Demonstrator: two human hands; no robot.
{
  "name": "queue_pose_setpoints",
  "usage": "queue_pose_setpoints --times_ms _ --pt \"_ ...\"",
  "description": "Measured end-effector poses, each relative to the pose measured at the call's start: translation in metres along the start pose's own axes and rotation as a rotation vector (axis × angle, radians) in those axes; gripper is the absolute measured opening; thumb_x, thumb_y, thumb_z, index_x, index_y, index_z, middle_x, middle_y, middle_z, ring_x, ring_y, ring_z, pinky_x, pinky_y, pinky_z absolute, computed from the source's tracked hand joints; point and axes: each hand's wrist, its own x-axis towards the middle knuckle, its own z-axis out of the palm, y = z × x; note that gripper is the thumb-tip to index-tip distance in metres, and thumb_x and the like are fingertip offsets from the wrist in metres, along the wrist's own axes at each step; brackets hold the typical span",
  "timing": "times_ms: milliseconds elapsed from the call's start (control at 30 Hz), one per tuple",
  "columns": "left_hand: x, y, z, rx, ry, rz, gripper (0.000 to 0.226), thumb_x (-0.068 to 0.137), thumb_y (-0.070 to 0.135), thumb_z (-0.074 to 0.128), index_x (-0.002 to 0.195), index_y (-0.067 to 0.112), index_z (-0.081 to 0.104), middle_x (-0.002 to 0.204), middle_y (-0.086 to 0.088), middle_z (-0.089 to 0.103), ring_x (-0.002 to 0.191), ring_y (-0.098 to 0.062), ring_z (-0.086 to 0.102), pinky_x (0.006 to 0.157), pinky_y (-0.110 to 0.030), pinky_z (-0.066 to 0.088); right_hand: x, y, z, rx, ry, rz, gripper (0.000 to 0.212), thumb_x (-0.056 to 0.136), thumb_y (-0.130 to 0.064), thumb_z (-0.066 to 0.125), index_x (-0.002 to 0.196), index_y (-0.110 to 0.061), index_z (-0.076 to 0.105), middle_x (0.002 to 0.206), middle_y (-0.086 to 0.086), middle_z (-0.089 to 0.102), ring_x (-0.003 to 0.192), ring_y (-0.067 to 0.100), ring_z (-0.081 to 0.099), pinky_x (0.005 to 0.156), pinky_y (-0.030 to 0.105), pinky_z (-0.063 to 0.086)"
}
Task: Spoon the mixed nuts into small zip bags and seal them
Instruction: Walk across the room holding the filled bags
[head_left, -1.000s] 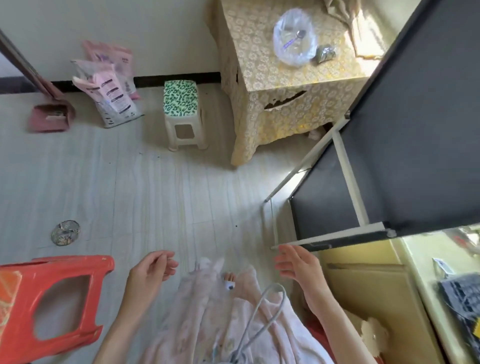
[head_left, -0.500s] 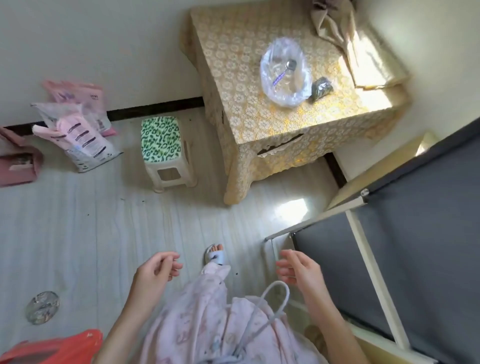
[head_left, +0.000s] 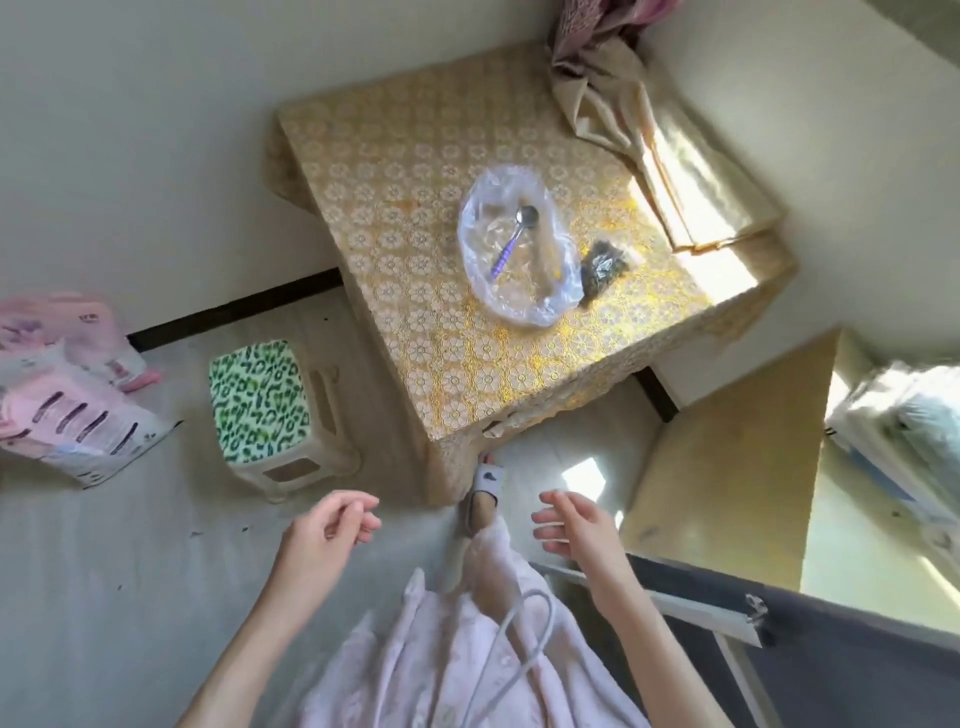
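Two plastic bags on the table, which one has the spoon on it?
The big clear bag: the purple-handled spoon lies on it. The small dark bag beside it has nothing on top.

I've stepped closer: the table (head_left: 395, 156) with the clear bag (head_left: 519, 291) and spoon (head_left: 514, 239) now fills the upper centre, the green stool (head_left: 258, 400) sits left, my slippered foot (head_left: 485, 480) reaches the table's corner.

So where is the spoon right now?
In the head view, the spoon lies on the clear plastic bag on the yellow-clothed table, left of the small dark packet.
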Motion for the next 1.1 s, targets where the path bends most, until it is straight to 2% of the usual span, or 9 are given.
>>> queue_pose_setpoints --times_ms 167,300,433,533,633,733,833,967,1100 --pt "0.057 0.025 0.027 -0.054 0.046 -0.09 0.025 0.093 0.002 0.045 0.084 0.016 0.063 0.075 -0.007 0.068 0.07 -0.02 0.063 0.059 -0.011 0.049 0.085 -0.072 -0.012 0.373 -0.029 0.169 0.024 0.1 -0.021 0.043 0.1 -0.004 0.059 0.082 0.01 0.063 0.071 0.023 0.062 0.071 0.032 0.051" --pt "0.104 0.065 0.051 -0.065 0.039 -0.128 0.024 0.094 0.003 0.045 0.084 0.016 0.062 0.076 -0.009 0.067 0.072 -0.024 0.062 0.057 -0.011 0.049 0.152 -0.133 -0.029 0.391 0.026 0.187 0.024 0.1 -0.02 0.044 0.104 0.0 0.057 0.087 0.011 0.062 0.077 0.024 0.062 0.075 0.032 0.052" --pt "0.15 0.106 0.067 -0.08 0.042 -0.134 0.02 0.094 0.003 0.044 0.087 0.01 0.061 0.077 -0.01 0.066 0.07 -0.022 0.061 0.058 -0.011 0.047 0.22 -0.182 -0.046 0.326 0.146 0.242 0.031 0.099 -0.015 0.044 0.122 0.006 0.051 0.118 0.022 0.061 0.109 0.035 0.06 0.09 0.037 0.05" --pt "0.177 0.128 0.073 -0.057 0.035 -0.141 0.019 0.094 0.005 0.043 0.09 0.01 0.061 0.079 -0.007 0.066 0.073 -0.018 0.062 0.06 -0.011 0.048 0.263 -0.209 -0.057 0.275 0.178 0.255 0.036 0.098 -0.017 0.046 0.129 0.003 0.047 0.117 0.02 0.059 0.098 0.029 0.061 0.082 0.034 0.052" --pt "0.197 0.142 0.078 -0.064 0.057 -0.166 0.02 0.094 0.004 0.042 0.089 0.009 0.061 0.077 -0.007 0.066 0.071 -0.018 0.061 0.06 -0.011 0.048 0.304 -0.229 -0.061 0.167 0.219 0.229 0.042 0.097 -0.023 0.051 0.131 0.002 0.044 0.127 0.021 0.052 0.111 0.032 0.056 0.092 0.039 0.051" --pt "0.212 0.153 0.082 -0.071 0.073 -0.183 0.019 0.094 0.0 0.041 0.09 0.004 0.06 0.076 -0.009 0.065 0.066 -0.014 0.061 0.058 -0.009 0.048 0.338 -0.242 -0.055 0.101 0.267 0.188 0.04 0.093 -0.026 0.057 0.12 0.003 0.048 0.13 0.023 0.051 0.105 0.029 0.054 0.094 0.044 0.048" --pt "0.221 0.16 0.083 -0.047 0.061 -0.185 0.02 0.093 0.0 0.041 0.089 0.006 0.06 0.076 -0.009 0.065 0.06 -0.003 0.06 0.058 -0.009 0.048 0.36 -0.247 -0.047 0.068 0.28 0.208 0.059 0.087 -0.027 0.065 0.131 0.005 0.043 0.128 0.021 0.054 0.115 0.033 0.054 0.098 0.043 0.047" --pt "0.232 0.164 0.082 -0.029 0.077 -0.2 0.021 0.093 0.002 0.043 0.088 0.011 0.061 0.078 -0.01 0.066 0.072 -0.018 0.061 0.062 -0.011 0.048 0.38 -0.246 -0.044 0.11 0.323 0.321 0.081 0.078 -0.032 0.075 0.137 0.002 0.03 0.13 0.02 0.05 0.121 0.035 0.05 0.101 0.05 0.043" --pt "0.242 0.166 0.08 -0.022 0.077 -0.205 0.021 0.094 0.003 0.043 0.088 0.012 0.06 0.078 -0.009 0.066 0.068 -0.013 0.062 0.061 -0.01 0.049 0.384 -0.243 -0.047 0.182 0.324 0.334 0.065 0.079 -0.026 0.075 0.127 0.002 0.042 0.121 0.017 0.057 0.11 0.033 0.057 0.092 0.046 0.05"
